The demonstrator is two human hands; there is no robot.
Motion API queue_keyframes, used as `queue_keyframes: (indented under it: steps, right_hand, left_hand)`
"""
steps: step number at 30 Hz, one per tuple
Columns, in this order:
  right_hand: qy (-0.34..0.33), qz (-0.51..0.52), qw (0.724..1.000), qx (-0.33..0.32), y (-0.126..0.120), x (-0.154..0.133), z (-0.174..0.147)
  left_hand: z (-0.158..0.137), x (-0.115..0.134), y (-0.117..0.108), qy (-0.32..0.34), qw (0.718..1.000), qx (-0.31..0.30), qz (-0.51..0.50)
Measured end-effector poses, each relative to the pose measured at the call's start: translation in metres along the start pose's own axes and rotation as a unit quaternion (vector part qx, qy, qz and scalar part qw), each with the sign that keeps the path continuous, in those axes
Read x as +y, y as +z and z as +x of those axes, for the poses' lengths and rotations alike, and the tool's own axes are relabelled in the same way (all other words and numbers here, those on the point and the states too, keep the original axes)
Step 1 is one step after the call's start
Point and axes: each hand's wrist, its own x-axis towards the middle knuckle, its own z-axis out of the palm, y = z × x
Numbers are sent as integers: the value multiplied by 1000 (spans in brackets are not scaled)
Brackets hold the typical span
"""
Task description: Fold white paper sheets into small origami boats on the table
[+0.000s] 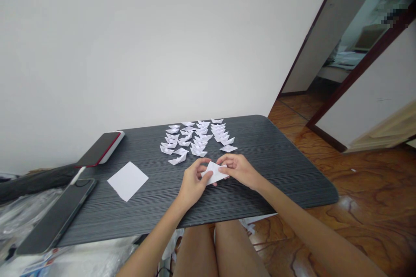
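A small piece of folded white paper (214, 173) is held between both hands just above the near part of the dark table. My left hand (195, 181) grips its left side, thumb on top and fingers behind. On the right side, my right hand (239, 170) pinches the paper between thumb and fingers. Beyond the hands, several small folded white paper boats (201, 137) stand in rough columns. A flat square sheet of white paper (128, 181) lies on the table to the left, turned like a diamond.
The dark table (266, 156) meets a white wall at its back. A phone (58, 216) and a dark-screened device with a red edge (99, 149) lie along its left side, a white cable (78, 175) between them. Plastic-wrapped items (29, 207) are at the left.
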Motion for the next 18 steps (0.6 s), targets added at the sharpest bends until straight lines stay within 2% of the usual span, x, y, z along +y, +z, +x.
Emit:
queue_keyframes:
  steps: [3,5,6,8,10,12,14,16,18]
  right_hand:
    - [19,-47,999,-3,-4,1,1]
    - [-17,-124,992,11,-5,0,1]
    - [-55,-174,983,20,-6,-2,0]
    - [-162,-276,947,35,-5,-5,-4]
    - [-265,-372,889,37,-4,-6,-10]
    - [-316,-460,830,9,-3,-4,-17]
    - [-322,-511,796,-39,-3,1,-22]
    - [-297,-517,801,-59,-3,6,-25]
    - [-256,-491,831,-50,-3,10,-26]
  left_hand:
    - [1,-3,-8,-5,999,-17,27]
    - [1,-3,-14,0,996,2,93]
    - [1,-2,-17,13,990,18,141]
    - [-1,1,-21,76,963,41,255]
    - [-6,3,-23,160,920,33,356]
    - [-13,2,-23,214,879,-2,426]
    - [-18,-2,-22,227,857,-40,460]
    - [-21,-7,-22,218,861,-63,455]
    - [-21,-10,-22,195,882,-68,424]
